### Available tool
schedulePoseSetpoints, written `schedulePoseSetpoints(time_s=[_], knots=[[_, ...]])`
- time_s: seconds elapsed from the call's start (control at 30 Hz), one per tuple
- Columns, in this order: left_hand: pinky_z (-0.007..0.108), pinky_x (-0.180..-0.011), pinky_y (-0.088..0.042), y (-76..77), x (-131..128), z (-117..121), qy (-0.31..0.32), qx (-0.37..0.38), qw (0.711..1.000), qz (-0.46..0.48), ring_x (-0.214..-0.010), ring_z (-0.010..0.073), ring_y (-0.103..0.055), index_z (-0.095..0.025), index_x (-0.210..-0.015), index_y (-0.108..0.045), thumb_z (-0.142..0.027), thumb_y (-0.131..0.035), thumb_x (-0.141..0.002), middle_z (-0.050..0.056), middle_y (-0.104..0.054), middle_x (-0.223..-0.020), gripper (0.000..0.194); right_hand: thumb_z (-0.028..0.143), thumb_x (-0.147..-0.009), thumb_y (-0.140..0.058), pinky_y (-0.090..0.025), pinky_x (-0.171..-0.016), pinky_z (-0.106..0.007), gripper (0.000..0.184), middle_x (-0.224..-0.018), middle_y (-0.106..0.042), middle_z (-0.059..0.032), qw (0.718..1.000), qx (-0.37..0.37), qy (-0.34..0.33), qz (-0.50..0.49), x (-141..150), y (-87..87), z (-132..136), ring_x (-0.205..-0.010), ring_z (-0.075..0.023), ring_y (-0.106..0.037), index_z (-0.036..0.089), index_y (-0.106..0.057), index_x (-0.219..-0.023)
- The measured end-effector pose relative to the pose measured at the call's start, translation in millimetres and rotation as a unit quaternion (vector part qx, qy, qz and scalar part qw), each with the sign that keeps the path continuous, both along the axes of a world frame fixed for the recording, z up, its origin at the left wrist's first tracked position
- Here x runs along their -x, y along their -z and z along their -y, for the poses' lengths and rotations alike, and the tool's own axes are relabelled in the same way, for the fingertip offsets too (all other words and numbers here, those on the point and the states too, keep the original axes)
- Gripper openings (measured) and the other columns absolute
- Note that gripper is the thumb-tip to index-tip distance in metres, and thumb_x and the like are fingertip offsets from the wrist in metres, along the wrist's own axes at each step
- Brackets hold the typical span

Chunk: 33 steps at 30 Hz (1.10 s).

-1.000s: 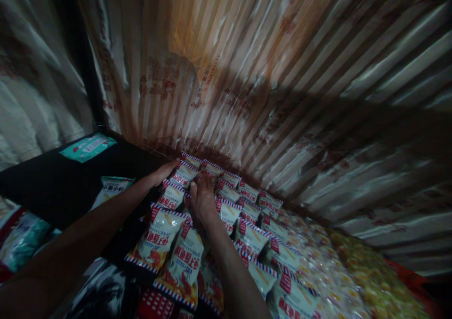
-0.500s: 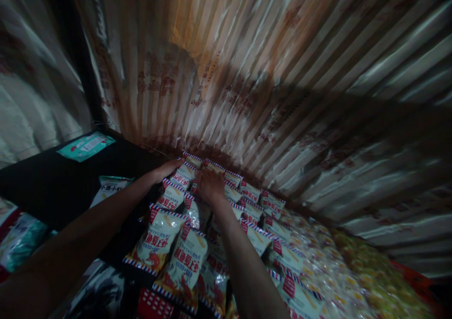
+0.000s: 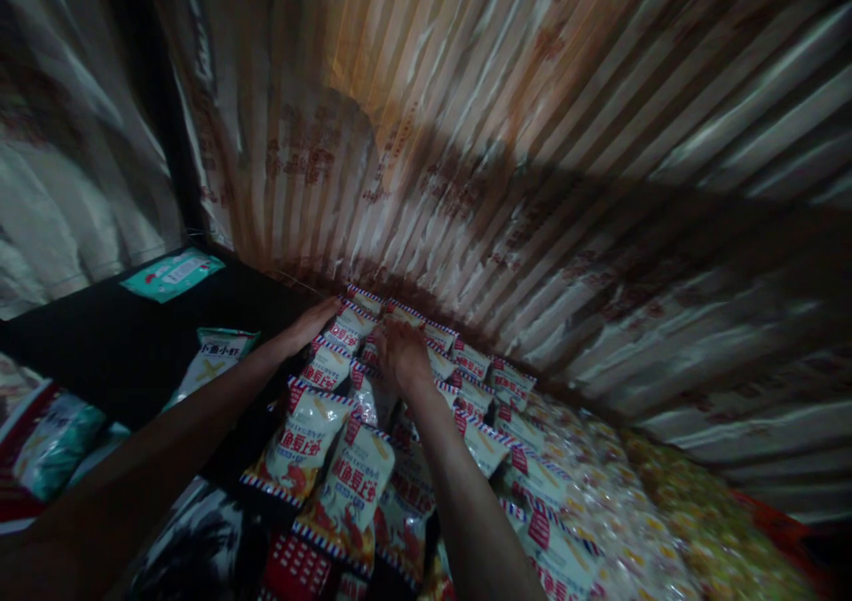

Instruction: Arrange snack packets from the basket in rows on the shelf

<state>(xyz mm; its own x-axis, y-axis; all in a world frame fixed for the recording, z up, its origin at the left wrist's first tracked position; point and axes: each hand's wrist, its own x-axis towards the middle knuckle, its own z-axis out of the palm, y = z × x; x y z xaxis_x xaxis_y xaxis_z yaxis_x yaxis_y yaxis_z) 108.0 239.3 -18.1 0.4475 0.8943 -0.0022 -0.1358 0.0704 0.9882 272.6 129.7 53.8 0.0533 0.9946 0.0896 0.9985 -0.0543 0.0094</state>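
Note:
Rows of white snack bags with red Chinese lettering and striped red-and-blue edges lie close together on a dark surface. At the far left of the rows, my left hand reaches out with its fingers stretched along the side of a back snack bag. Just to the right, my right hand bends its fingers down onto a snack bag in the back rows. The fingertips of that hand are partly hidden, and the dim light blurs the contact.
A teal packet and a white-and-green packet lie on the black surface at left. Clear-wrapped small items and yellow-green packs fill the right. A pleated printed sheet rises behind. A red perforated basket is at the bottom.
My right hand has shifted very slightly right and down over the back bags. My left hand stays beside the back-left bag. The view has moved a little.

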Motion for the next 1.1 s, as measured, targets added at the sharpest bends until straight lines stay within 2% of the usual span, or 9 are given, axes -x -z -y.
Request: schedulePoseSetpoints(time_s=[0.13, 0.2, 0.3, 0.53, 0.7, 0.77, 0.87, 0.97, 1.1], knots=[[0.036, -0.085, -0.047, 9.1, 3, 9, 0.034, -0.010, 0.997, -0.068, -0.098, 0.0242, -0.063, -0.019, -0.125, -0.052, -0.060, -0.059, -0.071, 0.007, -0.066, -0.114, 0.068, 0.035, -0.094, -0.028, -0.023, -0.105, -0.043, 0.042, -0.124, -0.056, -0.0154, 0.999, -0.019, -0.017, -0.021, 11, 5.1, 13, -0.122, -0.0254, -0.043, 0.014, -0.051, -0.122], [0.035, -0.080, -0.049, 15.4, 2, 9, 0.024, -0.033, 0.991, -0.129, -0.093, 0.0252, -0.065, -0.019, -0.121, -0.055, -0.058, -0.062, -0.069, 0.006, -0.068, -0.108, 0.066, 0.034, -0.094, -0.031, -0.022, -0.106, -0.045, 0.039, -0.120, -0.059, -0.0149, 0.999, -0.013, -0.016, -0.029, 15, 9.2, 15, -0.121, -0.0253, -0.045, 0.014, -0.054, -0.118], [0.034, -0.078, -0.050, 21.4, 0, 8, 0.009, -0.046, 0.985, -0.163, -0.091, 0.0266, -0.065, -0.018, -0.116, -0.059, -0.054, -0.064, -0.068, 0.007, -0.070, -0.102, 0.060, 0.033, -0.093, -0.034, -0.023, -0.105, -0.044, 0.037, -0.119, -0.060, -0.0151, 0.999, -0.004, 0.002, -0.042, 18, 13.7, 16, -0.120, -0.0254, -0.046, 0.014, -0.057, -0.114], [0.036, -0.089, -0.046, 20.6, 8, 9, -0.022, -0.052, 0.983, -0.177, -0.107, 0.0273, -0.060, -0.018, -0.123, -0.055, -0.057, -0.057, -0.073, 0.009, -0.063, -0.119, 0.064, 0.031, -0.093, -0.035, -0.027, -0.104, -0.048, 0.035, -0.123, -0.057, -0.0173, 0.996, -0.050, -0.010, -0.067, 18, 8.5, 26, -0.120, -0.0269, -0.047, 0.014, -0.058, -0.112], [0.036, -0.106, -0.030, 23.2, 27, 30, -0.078, -0.032, 0.980, -0.180, -0.128, 0.0251, -0.042, -0.015, -0.129, -0.049, -0.060, -0.042, -0.081, 0.012, -0.048, -0.137, 0.066, 0.030, -0.095, -0.031, -0.031, -0.105, -0.045, 0.039, -0.129, -0.052, -0.0171, 0.988, -0.101, -0.036, -0.112, 20, 6.4, 46, -0.126, -0.0252, -0.041, 0.011, -0.054, -0.120], [0.036, -0.108, -0.028, 23.4, 34, 42, -0.085, -0.025, 0.981, -0.175, -0.130, 0.0250, -0.039, -0.014, -0.131, -0.047, -0.058, -0.044, -0.081, 0.012, -0.043, -0.140, 0.067, 0.030, -0.095, -0.030, -0.033, -0.105, -0.044, 0.042, -0.131, -0.051, -0.0166, 0.986, -0.101, -0.054, -0.124, 22, 7.7, 55, -0.130, -0.0252, -0.037, 0.010, -0.053, -0.123], [0.036, -0.105, -0.033, 23.5, 42, 56, -0.068, -0.008, 0.988, -0.141, -0.127, 0.0268, -0.043, -0.014, -0.133, -0.044, -0.057, -0.055, -0.076, 0.013, -0.045, -0.139, 0.073, 0.031, -0.095, -0.028, -0.033, -0.106, -0.043, 0.043, -0.129, -0.054, -0.0147, 0.986, -0.078, -0.076, -0.127, 24, 9.8, 64, -0.130, -0.0248, -0.037, 0.011, -0.056, -0.121], [0.037, -0.102, -0.037, 26.1, 42, 61, -0.038, 0.006, 0.995, -0.093, -0.125, 0.0281, -0.046, -0.015, -0.136, -0.040, -0.056, -0.063, -0.070, 0.013, -0.045, -0.139, 0.082, 0.031, -0.096, -0.028, -0.032, -0.107, -0.042, 0.042, -0.125, -0.057, -0.0131, 0.988, -0.054, -0.078, -0.125, 25, 12.0, 69, -0.127, -0.0231, -0.042, 0.012, -0.058, -0.118], [0.038, -0.100, -0.040, 33.0, 37, 63, -0.042, 0.011, 0.996, -0.074, -0.124, 0.0291, -0.046, -0.014, -0.137, -0.038, -0.058, -0.064, -0.069, 0.014, -0.045, -0.138, 0.085, 0.030, -0.095, -0.030, -0.031, -0.108, -0.043, 0.041, -0.127, -0.056, -0.0150, 0.990, -0.039, -0.069, -0.120, 25, 15.2, 70, -0.127, -0.0235, -0.042, 0.011, -0.059, -0.116]])
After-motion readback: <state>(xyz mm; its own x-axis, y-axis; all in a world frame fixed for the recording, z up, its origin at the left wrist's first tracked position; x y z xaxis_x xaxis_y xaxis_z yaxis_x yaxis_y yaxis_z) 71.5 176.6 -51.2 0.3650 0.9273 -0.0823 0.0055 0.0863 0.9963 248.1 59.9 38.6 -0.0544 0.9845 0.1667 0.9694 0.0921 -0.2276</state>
